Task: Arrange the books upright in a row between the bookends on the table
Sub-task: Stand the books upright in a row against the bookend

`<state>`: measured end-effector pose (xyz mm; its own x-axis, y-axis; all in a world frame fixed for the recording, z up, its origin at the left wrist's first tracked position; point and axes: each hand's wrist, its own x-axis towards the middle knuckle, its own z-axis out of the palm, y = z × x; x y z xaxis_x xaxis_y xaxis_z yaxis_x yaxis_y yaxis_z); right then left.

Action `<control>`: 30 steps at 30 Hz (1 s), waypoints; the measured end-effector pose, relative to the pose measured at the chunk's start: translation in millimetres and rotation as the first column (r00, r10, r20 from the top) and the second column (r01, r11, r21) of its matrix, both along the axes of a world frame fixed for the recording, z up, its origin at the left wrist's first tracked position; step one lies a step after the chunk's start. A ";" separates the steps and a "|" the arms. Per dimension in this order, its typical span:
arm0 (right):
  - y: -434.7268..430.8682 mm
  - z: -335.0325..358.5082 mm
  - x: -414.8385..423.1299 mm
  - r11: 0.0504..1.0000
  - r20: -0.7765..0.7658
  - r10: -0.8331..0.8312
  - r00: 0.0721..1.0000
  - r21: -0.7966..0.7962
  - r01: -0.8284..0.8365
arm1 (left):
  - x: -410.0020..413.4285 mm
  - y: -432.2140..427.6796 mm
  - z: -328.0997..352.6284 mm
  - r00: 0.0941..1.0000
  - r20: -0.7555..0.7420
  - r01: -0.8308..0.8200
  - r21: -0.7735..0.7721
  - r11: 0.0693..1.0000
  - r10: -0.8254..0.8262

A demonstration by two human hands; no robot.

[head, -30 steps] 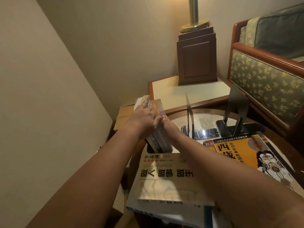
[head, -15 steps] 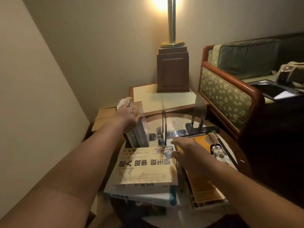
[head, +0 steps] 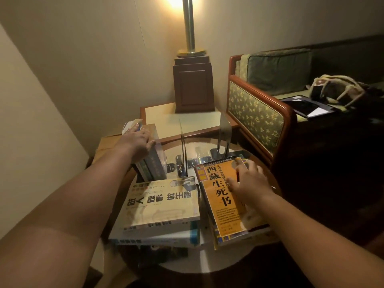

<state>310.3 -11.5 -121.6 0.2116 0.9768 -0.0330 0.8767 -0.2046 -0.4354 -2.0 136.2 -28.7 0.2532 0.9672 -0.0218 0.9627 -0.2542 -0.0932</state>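
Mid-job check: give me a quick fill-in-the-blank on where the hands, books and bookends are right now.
1. The left hand rests on top of the dark-spined books, which stand ___.
2. The right hand lies on a paperback book whose cover is ___.
3. The gap between the two grey metal bookends holds ___ books.
4. The cream-covered book lies ___ on a stack.

Missing words: upright; orange; no; flat
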 end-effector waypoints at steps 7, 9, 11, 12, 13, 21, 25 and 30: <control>20.1 11.1 23.5 0.978 -0.238 -0.175 0.955 -0.156 0.140 | 0.1 2.9 -2.9 1.000 -0.008 -0.002 0.014 1.000 0.002; 23.1 14.5 34.8 0.974 -0.260 -0.194 0.946 -0.168 0.153 | -1.3 5.3 -5.2 1.000 -0.013 0.000 0.017 1.000 0.001; 23.6 16.4 48.2 0.971 -0.265 -0.196 0.944 -0.186 0.150 | -2.8 7.5 -7.1 1.000 -0.012 -0.002 0.022 1.000 0.003; 23.1 17.6 54.0 0.970 -0.256 -0.189 0.948 -0.200 0.139 | -3.3 8.5 -7.8 1.000 -0.006 -0.005 0.023 1.000 0.005; 22.4 19.7 57.9 0.968 -0.222 -0.174 0.959 -0.216 0.125 | -3.2 8.9 -8.0 1.000 0.000 -0.006 0.022 1.000 0.006; 33.1 42.2 -4.3 0.974 0.185 0.225 0.957 -0.082 -0.213 | 7.3 2.0 -3.1 1.000 -0.010 -0.011 0.020 1.000 0.011; 49.9 42.3 -33.5 0.935 0.253 0.280 0.926 -0.289 -0.204 | 5.0 4.0 -4.9 1.000 0.006 0.002 0.030 1.000 -0.002; 63.0 41.5 -44.4 0.908 0.305 0.283 0.909 -0.392 -0.150 | 1.3 7.7 -7.5 1.000 0.005 0.023 0.035 0.999 -0.023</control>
